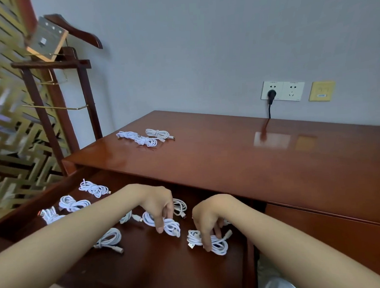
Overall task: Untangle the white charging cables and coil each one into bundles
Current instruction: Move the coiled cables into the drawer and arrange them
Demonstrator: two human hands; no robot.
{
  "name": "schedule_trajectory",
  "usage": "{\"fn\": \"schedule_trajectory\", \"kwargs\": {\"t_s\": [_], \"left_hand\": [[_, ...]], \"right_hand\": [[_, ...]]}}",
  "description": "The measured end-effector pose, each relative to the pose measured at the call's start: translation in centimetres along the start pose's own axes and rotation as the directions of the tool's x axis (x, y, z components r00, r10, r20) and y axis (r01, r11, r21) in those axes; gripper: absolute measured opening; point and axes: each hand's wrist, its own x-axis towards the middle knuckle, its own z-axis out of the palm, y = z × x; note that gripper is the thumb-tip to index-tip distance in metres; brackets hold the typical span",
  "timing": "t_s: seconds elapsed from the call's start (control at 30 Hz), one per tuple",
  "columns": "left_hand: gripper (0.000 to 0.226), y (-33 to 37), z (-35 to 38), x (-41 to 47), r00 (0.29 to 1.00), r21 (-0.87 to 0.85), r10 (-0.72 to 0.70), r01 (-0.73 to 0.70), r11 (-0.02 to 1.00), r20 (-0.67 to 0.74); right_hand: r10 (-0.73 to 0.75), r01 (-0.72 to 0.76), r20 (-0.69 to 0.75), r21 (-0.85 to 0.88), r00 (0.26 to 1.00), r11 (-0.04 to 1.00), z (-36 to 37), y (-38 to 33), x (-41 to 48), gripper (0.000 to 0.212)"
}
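Furnished room, hotel or home study. Glossy wooden desk (229,163) against plain wall, double wall socket (282,90), wooden valet stand (70,68) with hanger top, gold lattice screen (5,131).

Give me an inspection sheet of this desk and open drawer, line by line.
Surface: glossy wooden desk top; drawer pulled open.
Job's things: three coiled bundles on the desk top; more drawer bundles lying loose.
Clutter: nothing seen.
Grips: left hand pinches middle bundle; right hand pinches nearest bundle.
Cables: black plug in wall socket.
Surroundings: grey wall; wooden valet stand at left.
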Motion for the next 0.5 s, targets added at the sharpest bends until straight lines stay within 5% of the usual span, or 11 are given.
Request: {"fn": "schedule_trajectory", "kwargs": {"t_s": [0.27, 0.5], "left_hand": [[0.047, -0.8, -2.0, -0.7, 1.000, -0.068, 0.009, -0.008, 0.998, 0.017], [0.027, -4.0, -9.5, -2.8, 0.970, -0.096, -0.081, 0.061, 0.994, -0.229]], "right_hand": [[-0.073, 0.080, -0.067, 0.108, 0.995, 0.991, -3.9, 0.9, -1.3, 0.037], [-0.128, 0.206, -0.301, 0.243, 0.945, 0.948, -10.5, 0.7, -0.1, 0.007]]}}
